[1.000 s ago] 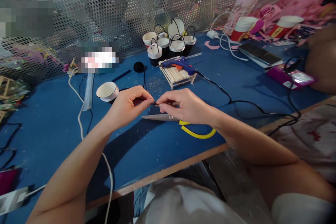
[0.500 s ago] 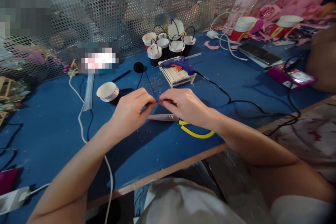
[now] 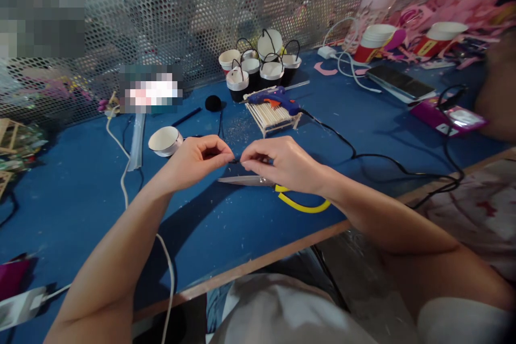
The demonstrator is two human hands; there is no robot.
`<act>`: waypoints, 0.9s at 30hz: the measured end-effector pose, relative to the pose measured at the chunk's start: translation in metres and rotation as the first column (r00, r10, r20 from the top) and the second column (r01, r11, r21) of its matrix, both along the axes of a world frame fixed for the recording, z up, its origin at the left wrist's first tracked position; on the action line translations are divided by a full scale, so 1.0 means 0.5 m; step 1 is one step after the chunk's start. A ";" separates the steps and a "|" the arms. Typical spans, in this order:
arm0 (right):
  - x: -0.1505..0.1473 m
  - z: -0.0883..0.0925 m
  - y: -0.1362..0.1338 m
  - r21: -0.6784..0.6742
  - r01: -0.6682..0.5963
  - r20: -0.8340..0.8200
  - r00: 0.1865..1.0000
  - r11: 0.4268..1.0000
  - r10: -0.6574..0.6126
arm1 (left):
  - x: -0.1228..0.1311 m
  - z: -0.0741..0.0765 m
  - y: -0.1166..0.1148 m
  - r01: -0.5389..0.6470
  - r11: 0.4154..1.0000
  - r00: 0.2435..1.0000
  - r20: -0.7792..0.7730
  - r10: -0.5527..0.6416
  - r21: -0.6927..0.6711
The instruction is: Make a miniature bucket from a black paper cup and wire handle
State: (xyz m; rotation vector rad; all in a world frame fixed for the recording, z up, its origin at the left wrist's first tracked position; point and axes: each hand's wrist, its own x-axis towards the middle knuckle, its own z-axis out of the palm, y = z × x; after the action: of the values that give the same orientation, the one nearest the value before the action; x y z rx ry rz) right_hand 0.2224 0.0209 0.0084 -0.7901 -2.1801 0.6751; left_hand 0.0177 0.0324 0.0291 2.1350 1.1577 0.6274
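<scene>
Hands [image 3: 197, 161] [image 3: 282, 164] pinch thin cord [image 3: 235, 160] (black).

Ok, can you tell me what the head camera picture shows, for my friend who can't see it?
A left hand and a right hand pinch a thin black strand between them above a blue table. Yellow-handled scissors lie under the right hand; farther back are a blue glue gun and little cups with black loop handles.

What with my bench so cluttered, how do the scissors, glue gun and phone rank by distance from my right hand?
1. Scissors, just beneath the right hand.
2. Glue gun, behind it on the stick rack.
3. Phone, far back right.
</scene>
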 end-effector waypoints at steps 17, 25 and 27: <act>-0.007 -0.010 0.006 0.064 0.155 -0.084 0.985 0.986 -0.150 | 0.032 0.007 -0.047 0.004 0.935 0.991 -0.124 0.043 0.355; -0.009 -0.010 -0.005 0.134 -0.044 0.080 0.996 0.990 0.033 | 0.023 0.025 -0.041 0.059 0.923 0.978 -0.209 0.023 0.379; -0.008 -0.007 -0.006 0.041 -0.045 0.015 0.999 0.998 0.044 | 0.013 0.022 -0.028 -0.001 0.961 0.990 -0.135 0.040 0.277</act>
State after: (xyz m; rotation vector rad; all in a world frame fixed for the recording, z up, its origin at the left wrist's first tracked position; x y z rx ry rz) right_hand 0.2186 0.0179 0.0049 -0.7293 -2.2234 0.6467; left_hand 0.0244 0.0185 0.0400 2.4383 1.2280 0.6932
